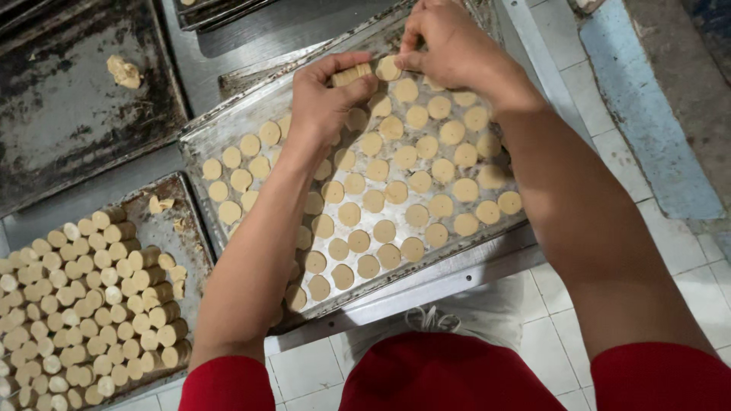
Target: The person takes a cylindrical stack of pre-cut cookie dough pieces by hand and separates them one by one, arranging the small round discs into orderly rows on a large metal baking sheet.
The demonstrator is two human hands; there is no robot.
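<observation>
A metal baking tray point(199, 141) lies tilted on the steel table, covered with several rows of round flat dough discs point(396, 191). My left hand point(324, 99) grips a short stack of dough slices point(350, 74) over the tray's far part. My right hand point(442, 42) pinches one dough disc point(387, 68) at the end of that stack, just above the far rows. Both forearms reach out over the tray from red sleeves.
A second tray point(164, 209) at the lower left holds many stacked dough rolls point(91, 297). A dark empty tray point(68, 99) at the upper left carries one dough lump point(124, 72). White tiled floor point(685, 251) lies to the right, beyond the table edge.
</observation>
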